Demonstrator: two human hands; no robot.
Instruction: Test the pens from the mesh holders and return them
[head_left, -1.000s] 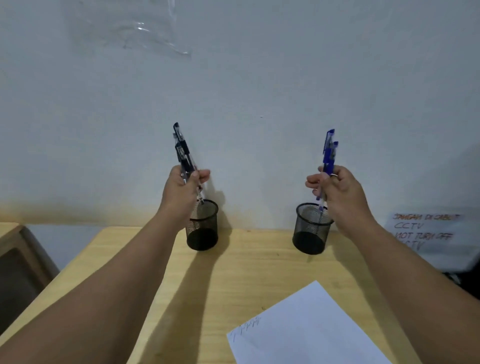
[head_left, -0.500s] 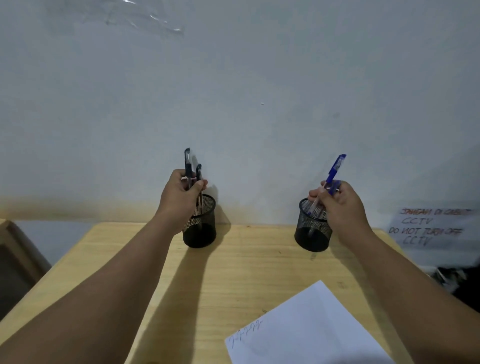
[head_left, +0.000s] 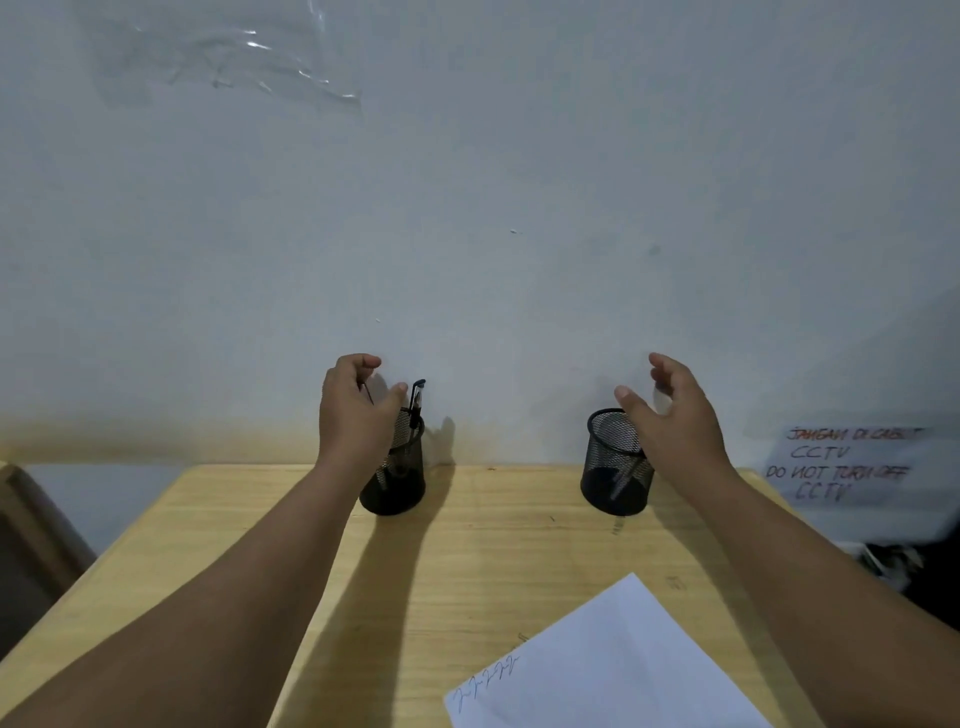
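Two black mesh holders stand at the far edge of the wooden table. The left holder (head_left: 400, 467) has black pens (head_left: 417, 397) sticking out above its rim. My left hand (head_left: 356, 410) hovers just above and in front of it, fingers loosely curved, holding nothing. The right holder (head_left: 613, 462) shows a pen (head_left: 626, 475) lying slanted inside through the mesh. My right hand (head_left: 672, 415) hangs beside and above its right rim, fingers spread and empty. A white sheet of paper (head_left: 618, 660) with small pen scribbles lies at the near right.
The table (head_left: 488, 551) stands against a pale wall. A handwritten CCTV notice (head_left: 852, 462) hangs on the wall at the right, with dark clutter below it. A brown piece of furniture (head_left: 26, 540) sits beside the table's left edge.
Both hands have lowered their pens into the holders and let go. The black pens now stand in the left holder, the blue ones have dropped into the right one. Fingers have opened.
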